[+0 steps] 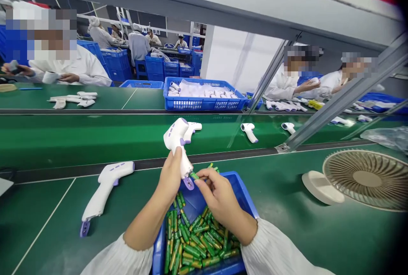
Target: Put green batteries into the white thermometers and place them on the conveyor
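Note:
My left hand [171, 176] is wrapped round the handle of a white and purple thermometer gun [177, 132], held over a blue bin [244, 194]. Its purple cap hangs open at the handle's end. Between the fingertips of my right hand [216, 190] is a green battery [194, 175], one end at the handle's opening. Many green and gold batteries [197, 241] lie in the bin below. To the left, a second thermometer gun [106, 185] rests on the green table with its cap open.
Thermometer guns [249, 132] lie on the green belt [79, 137] ahead. A fan [366, 178] stands at the right. Beyond the belt are a blue basket [204, 104] and people in white. A slanted metal post [334, 88] rises at the right.

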### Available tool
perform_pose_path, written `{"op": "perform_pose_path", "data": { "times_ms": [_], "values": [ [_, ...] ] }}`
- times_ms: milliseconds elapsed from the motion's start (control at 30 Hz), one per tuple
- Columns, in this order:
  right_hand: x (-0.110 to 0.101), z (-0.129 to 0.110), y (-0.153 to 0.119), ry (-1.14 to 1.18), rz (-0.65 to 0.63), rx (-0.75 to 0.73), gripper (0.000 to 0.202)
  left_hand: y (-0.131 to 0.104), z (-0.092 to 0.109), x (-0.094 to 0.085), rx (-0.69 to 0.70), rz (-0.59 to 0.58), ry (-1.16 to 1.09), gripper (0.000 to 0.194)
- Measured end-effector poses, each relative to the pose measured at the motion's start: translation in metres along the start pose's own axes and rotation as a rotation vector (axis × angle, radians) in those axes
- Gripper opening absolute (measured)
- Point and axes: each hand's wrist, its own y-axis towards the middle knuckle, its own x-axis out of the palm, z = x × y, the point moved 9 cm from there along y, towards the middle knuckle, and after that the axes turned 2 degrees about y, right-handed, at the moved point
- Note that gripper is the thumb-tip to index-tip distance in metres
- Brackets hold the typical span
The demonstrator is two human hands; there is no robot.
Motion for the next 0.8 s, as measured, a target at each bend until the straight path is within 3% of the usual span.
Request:
{"op": "perform_pose_path", "data": {
  "times_ms": [100,200,300,400,467,567,633,800],
  "values": [
    [0.004,0.002,0.000,0.116,0.009,0.037,0.012,0.000,-0.001,-0.003,0.033,0.024,0.114,0.046],
    [0.000,0.005,-0.001,0.255,0.074,0.084,0.015,-0.004,-0.007,0.007,0.010,-0.064,0.103,0.040],
    [-0.013,0.003,0.000,0.320,0.152,0.066,0.023,-0.010,-0.019,0.022,-0.131,-0.209,-0.012,0.040],
    [-0.027,0.003,-0.001,0.241,0.200,0.075,0.028,-0.007,-0.024,0.022,-0.289,-0.223,-0.242,0.039],
    [-0.014,0.003,-0.002,0.084,0.047,0.109,0.031,0.000,-0.020,0.016,-0.336,-0.185,-0.433,0.035],
    [0.032,0.000,-0.013,-0.273,-0.364,0.065,0.024,0.007,-0.016,0.011,-0.392,-0.190,-0.621,0.033],
    [0.057,-0.001,-0.022,-0.491,-0.548,0.003,0.020,0.007,-0.015,0.011,-0.404,-0.211,-0.663,0.035],
    [0.076,0.007,-0.028,-0.622,-0.692,0.054,0.010,0.007,-0.017,0.011,-0.397,-0.184,-0.690,0.035]
  ]
}}
